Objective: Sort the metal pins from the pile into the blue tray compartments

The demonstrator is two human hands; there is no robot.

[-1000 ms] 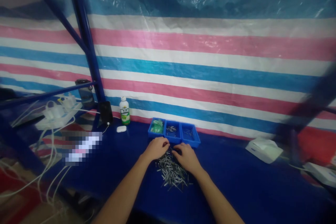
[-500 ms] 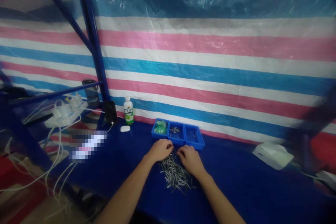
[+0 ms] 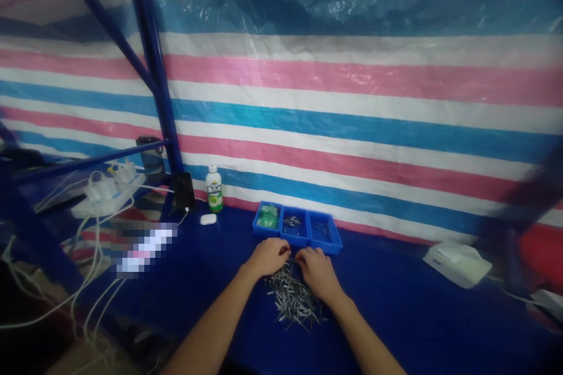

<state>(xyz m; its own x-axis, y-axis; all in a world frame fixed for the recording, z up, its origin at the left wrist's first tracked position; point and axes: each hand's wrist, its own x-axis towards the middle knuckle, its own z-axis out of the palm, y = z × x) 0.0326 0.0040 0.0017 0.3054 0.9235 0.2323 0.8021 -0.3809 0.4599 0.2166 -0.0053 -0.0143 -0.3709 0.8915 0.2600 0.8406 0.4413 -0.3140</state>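
A loose heap of thin, silvery metal pins (image 3: pixel 295 299), perhaps rivets or nails, is spread on the dark blue tabletop (image 3: pixel 387 316). At the heap's far left edge is my left hand (image 3: pixel 270 256), fingers curled together. My right hand (image 3: pixel 317 270) faces it from the far right edge, its fingers also bent inward and closed. A small gap separates the two sets of fingertips; whatever they pinch is too small to make out. Just beyond stand three joined blue bins: the left bin (image 3: pixel 256 231) with green-and-clear packets, the middle bin (image 3: pixel 294 240) and right bin (image 3: pixel 326 246) with some metal pins.
Behind the table hangs a striped plastic sheet (image 3: pixel 352 117). A bottle (image 3: pixel 214 190), a white case (image 3: pixel 208 219) and a black device (image 3: pixel 182 190) stand back left. Further left are a power strip (image 3: pixel 105 190) with cables and a blue metal frame (image 3: pixel 160 70). A white packet (image 3: pixel 457 263) lies right.
The view has shifted slightly, so the scene sits a little lower. Both hands stay at the heap's far end with only slight finger movement.
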